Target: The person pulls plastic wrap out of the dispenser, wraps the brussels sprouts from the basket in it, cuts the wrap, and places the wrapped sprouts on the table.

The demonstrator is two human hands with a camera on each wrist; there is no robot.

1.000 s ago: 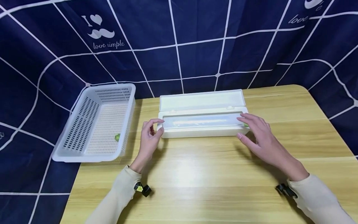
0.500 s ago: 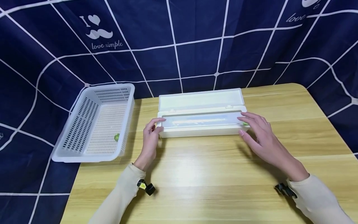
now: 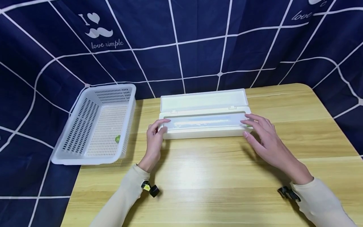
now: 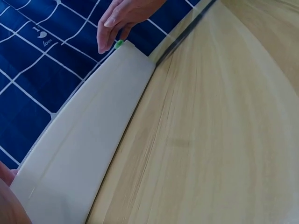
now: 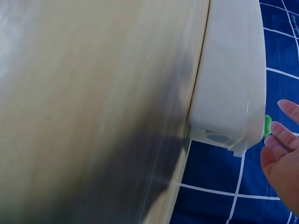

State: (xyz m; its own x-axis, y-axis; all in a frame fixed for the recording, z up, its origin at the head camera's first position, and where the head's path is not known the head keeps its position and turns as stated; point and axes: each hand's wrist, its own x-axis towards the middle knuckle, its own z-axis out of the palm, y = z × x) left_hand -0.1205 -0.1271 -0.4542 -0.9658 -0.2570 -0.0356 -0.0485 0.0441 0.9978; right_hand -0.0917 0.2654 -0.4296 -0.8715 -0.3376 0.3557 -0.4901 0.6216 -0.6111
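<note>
A long white box, apparently a cling film dispenser, lies on the table with its hinged lid tipped back. Inside it shows a shiny, pale roll. My left hand holds the box's left end, index finger over the top and thumb at the front edge. Around the right end hovers my right hand, its fingers loosely bent and its thumb apart from them. A small green piece on the box's right end sits against or very near the right fingertips; contact is hard to tell.
A white perforated basket stands at the table's left side, with a small green thing in it. Dark blue cloth with white lines hangs behind and beside the wooden table.
My left hand has shifted slightly right, its index finger reaching further over the box's left end. The right hand and the box have hardly moved.
</note>
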